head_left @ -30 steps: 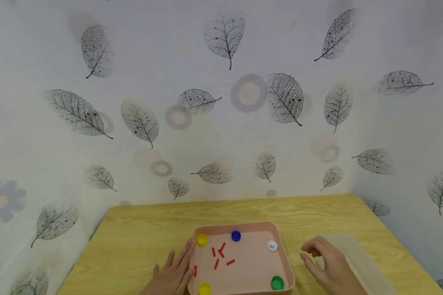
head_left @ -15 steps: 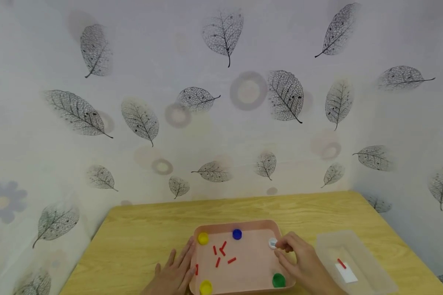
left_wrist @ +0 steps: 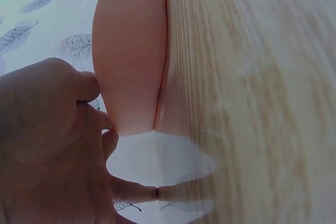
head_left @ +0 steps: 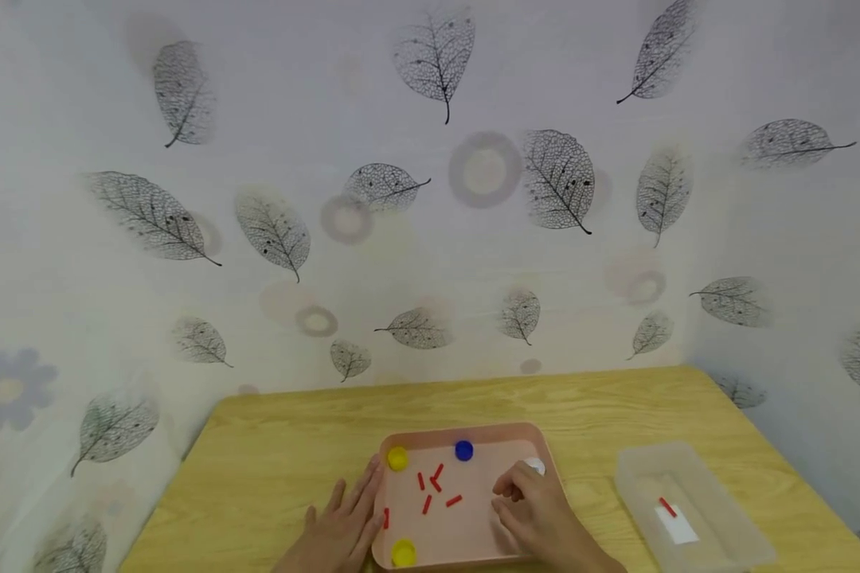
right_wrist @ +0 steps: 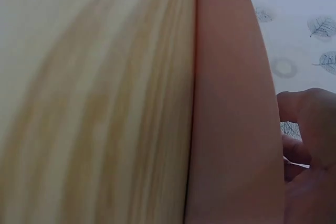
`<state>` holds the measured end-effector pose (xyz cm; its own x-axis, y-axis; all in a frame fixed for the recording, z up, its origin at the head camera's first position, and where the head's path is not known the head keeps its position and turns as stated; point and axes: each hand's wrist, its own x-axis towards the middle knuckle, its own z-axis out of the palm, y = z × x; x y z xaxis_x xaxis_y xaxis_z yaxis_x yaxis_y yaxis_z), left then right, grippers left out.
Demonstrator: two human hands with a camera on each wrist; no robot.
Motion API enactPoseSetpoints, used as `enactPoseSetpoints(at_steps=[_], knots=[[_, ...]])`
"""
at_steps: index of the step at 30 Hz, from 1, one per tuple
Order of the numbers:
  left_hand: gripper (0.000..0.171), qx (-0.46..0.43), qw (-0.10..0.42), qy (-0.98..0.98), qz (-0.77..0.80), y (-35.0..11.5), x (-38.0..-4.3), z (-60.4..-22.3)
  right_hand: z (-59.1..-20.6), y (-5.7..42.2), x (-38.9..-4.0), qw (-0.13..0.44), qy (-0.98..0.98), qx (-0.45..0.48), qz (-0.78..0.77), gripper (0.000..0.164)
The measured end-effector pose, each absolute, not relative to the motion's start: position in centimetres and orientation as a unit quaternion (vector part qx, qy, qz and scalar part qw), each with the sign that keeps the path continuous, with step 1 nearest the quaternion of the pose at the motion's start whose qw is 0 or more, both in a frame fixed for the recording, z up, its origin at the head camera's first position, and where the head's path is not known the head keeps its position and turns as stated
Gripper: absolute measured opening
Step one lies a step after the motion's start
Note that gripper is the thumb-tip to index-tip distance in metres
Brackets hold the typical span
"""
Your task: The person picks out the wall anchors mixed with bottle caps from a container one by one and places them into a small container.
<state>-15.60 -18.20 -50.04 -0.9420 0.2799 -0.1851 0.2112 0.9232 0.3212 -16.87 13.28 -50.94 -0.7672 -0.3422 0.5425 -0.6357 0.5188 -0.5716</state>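
In the head view a pink tray (head_left: 473, 547) lies on the table with several short red sticks (head_left: 454, 500) scattered in its left half. My left hand (head_left: 340, 521) rests against the tray's left rim with fingers extended; the left wrist view shows its fingers along the pink wall (left_wrist: 131, 51). My right hand (head_left: 537, 509) hovers over the right half of the tray, fingers bent, thumb and index finger apart with nothing visible between them. Its fingertips lie right of the nearest red stick. The right wrist view shows the fingers (right_wrist: 296, 148) beyond the tray wall, partly hidden.
Inside the tray are yellow caps (head_left: 397, 458) at the left corners, a blue cap (head_left: 463, 450) at the back and a white cap (head_left: 536, 465) behind my right hand. A translucent box (head_left: 717, 485) at the right contains a white card (head_left: 677, 525) and a red stick (head_left: 667, 507).
My right hand has moved left from beside the translucent box, past the white cap, to over the tray. It now hides the green cap. The left hand stays at the rim.
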Motion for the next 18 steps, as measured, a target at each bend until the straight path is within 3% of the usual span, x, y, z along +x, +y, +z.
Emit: enactPoseSetpoints(at_steps=[13, 18], knots=[[0.066, 0.148, 0.129, 0.968, 0.157, -18.4, -15.5, -50.0, -50.9, 10.4, -17.0, 0.064, -0.868, 0.251, 0.425, 0.008], [0.066, 0.138, 0.127, 0.970, 0.156, -18.3, -15.7, -50.2, -51.0, 9.8, -17.7, 0.070, -0.870, 0.249, 0.419, 0.008]])
